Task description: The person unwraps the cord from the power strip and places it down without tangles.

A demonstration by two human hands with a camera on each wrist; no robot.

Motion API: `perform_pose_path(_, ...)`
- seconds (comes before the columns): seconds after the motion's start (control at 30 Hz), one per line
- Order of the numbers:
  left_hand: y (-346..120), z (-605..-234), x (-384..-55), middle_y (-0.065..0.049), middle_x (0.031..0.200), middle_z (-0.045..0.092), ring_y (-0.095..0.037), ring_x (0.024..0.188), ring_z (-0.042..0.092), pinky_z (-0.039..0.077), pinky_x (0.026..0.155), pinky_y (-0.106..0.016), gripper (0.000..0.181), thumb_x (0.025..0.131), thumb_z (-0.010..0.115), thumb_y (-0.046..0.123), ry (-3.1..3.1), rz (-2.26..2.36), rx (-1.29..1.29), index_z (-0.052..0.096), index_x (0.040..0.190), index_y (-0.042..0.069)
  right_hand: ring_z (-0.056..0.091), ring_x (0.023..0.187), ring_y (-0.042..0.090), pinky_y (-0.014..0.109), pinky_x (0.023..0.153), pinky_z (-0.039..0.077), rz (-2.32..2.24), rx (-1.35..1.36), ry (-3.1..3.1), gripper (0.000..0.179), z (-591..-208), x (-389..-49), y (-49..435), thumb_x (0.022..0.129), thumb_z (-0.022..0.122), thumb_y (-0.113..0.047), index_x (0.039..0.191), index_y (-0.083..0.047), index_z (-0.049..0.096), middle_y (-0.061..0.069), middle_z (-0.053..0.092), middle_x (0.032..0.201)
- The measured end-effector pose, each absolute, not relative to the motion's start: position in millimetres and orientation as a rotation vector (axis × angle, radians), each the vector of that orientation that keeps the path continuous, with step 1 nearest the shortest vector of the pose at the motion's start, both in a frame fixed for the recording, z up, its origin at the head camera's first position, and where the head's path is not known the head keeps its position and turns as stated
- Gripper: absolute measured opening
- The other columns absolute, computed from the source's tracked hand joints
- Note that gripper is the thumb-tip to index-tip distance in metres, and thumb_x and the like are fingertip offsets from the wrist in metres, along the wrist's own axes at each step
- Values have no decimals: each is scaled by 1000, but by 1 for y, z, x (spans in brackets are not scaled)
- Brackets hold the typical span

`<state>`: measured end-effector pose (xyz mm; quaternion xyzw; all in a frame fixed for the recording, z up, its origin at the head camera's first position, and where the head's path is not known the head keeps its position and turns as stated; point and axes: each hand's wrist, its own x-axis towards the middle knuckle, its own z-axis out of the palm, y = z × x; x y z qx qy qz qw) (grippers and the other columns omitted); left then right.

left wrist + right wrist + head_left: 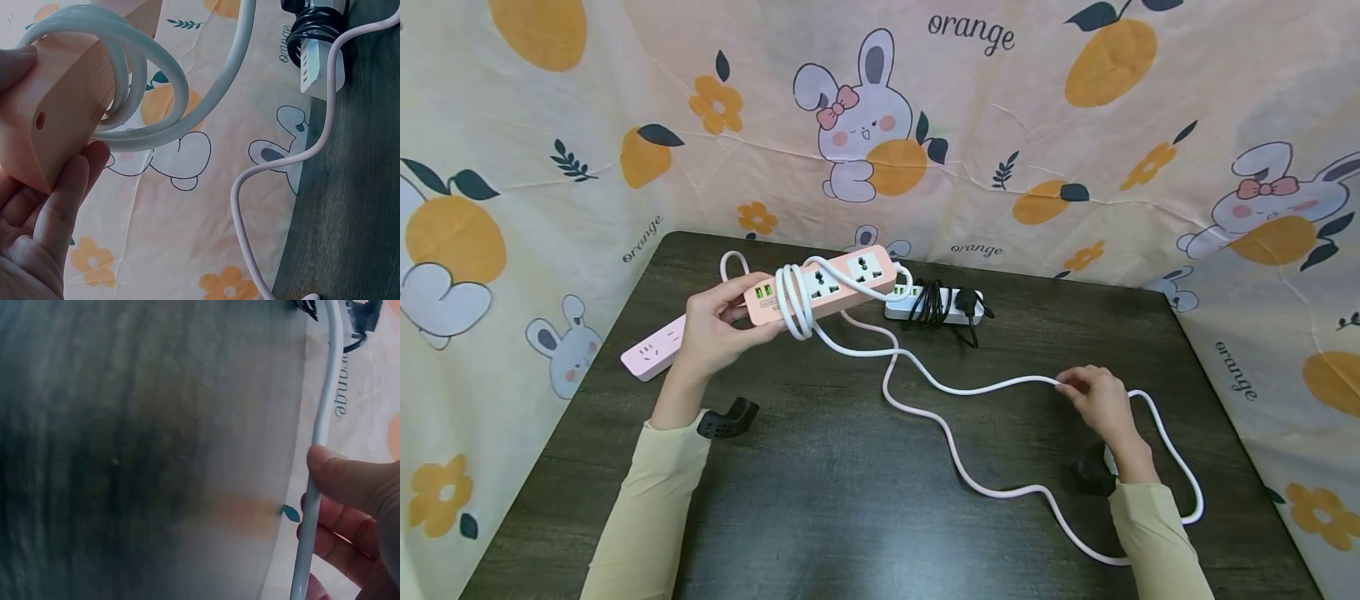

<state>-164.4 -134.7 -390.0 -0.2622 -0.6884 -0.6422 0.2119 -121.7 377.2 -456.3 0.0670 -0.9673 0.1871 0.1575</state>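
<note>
**Position.** Peach strip (824, 292): held up over desk (850, 500) at approx. 11 o'clock, long axis from 8 to 2 o'clock. White cord (1000, 387) exits the 2 o'clock end, doubles back along the socket face, wraps the body in several turns, then runs to 3 o'clock & loops on toward 4.

**Fingers.** L hand (718, 329): thumb & fingers clamped on the strip's 8 o'clock end, clear of the turns. R hand (1097, 404), at 3 o'clock: thumb & fingers pinching the cord's free run.

**Handling (est.).** Strip: rigid, mod. wt., smooth plastic; may twist in the grip if the cord is pulled hard. Cord: thick, springy; turns stand off the body in the L wrist view, so prob. loosen w/o tension. Neither looks fragile; avoid sharp bends at the cord exit.

**Hold pts.** Strip: bare 8 o'clock end, firm grip. Cord: light pinch, some distance from the turns.

**Adjacent.** Pink strip (653, 348) at 9–10 o'clock. Pink cord (1000, 494) crosses the white cord nr. centre; poss. snag. White strip (898, 308) at 12 o'clock, w/ black cord (931, 302) bundled on it.
</note>
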Motion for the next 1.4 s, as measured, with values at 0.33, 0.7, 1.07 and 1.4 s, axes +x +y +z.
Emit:
perform_pose_path(0.33, -134, -389, -164, 5, 97, 67, -6, 81, 62, 52, 68, -16, 51, 60, 73, -22, -1921, -1755, -746, 61, 109, -14, 54, 71, 29, 45, 60, 40, 457, 244, -2895, 6, -465, -123, 376, 76, 74, -3, 76, -6, 69, 8, 63, 73)
perform_pose_path(0.7, -129, -381, -160, 6, 97, 65, -1, 76, 59, 51, 65, -13, 52, 57, 71, -27, -1931, -1741, -790, 59, 107, -20, 57, 82, 35, 51, 66, 45, 369, 268, -3064, 16, -443, -129, 353, 81, 72, -13, 92, -1, 69, 12, 62, 83)
perform_pose_path(1.07, -121, -366, -153, 6, 95, 65, -1, 76, 58, 51, 65, -14, 48, 57, 70, -27, -1940, -1750, -808, 57, 104, -23, 60, 92, 27, 44, 77, 49, 735, 775, -2774, 25, -423, -144, 244, 81, 73, -9, 104, -1, 68, 10, 66, 97)
perform_pose_path(1.4, -126, -386, -165, 9, 98, 65, -3, 78, 61, 52, 66, -15, 54, 56, 71, -27, -1935, -1786, -796, 59, 108, -18, 58, 97, 20, 37, 82, 47, 1070, 1061, -2647, 18, -437, -161, 178, 89, 63, -9, 105, -3, 68, 6, 66, 102)
